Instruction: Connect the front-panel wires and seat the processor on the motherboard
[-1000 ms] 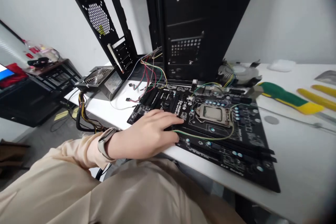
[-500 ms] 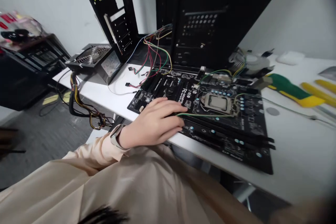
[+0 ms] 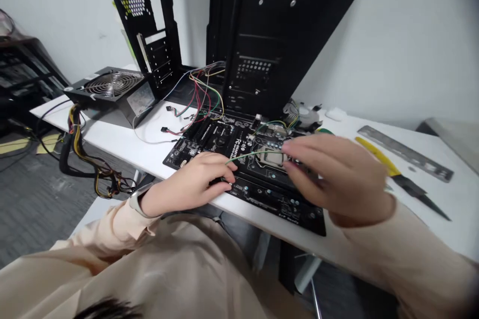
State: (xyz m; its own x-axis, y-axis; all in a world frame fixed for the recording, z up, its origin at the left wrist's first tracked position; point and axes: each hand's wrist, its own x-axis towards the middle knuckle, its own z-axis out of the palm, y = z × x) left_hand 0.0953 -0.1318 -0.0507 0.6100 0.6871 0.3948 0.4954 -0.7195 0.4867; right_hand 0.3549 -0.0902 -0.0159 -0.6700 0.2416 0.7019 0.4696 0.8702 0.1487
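A black motherboard [image 3: 258, 199] lies flat on the white table, with a metal processor socket [image 3: 267, 158] at its middle. Curled over the board's front left part, my left hand [image 3: 198, 179] has one end of a thin green wire [image 3: 254, 153] between its fingers. My right hand [image 3: 333, 174] hovers over the board's right side. Its thumb and fingertips pinch the same wire, which stretches between both hands just above the socket. This hand hides the right part of the board.
Behind stands an open black computer case [image 3: 254, 25] with loose coloured cables [image 3: 198, 92]. A power supply [image 3: 112, 92] sits left, its cable bundle [image 3: 78, 159] hanging off the edge. On the right lie a yellow-handled tool [image 3: 381, 156] with a pointed tip and a slotted metal strip [image 3: 406, 152].
My right hand has come in from the right and pinched the green wire, now raised between both hands. My view has turned rightward, showing the metal strip.
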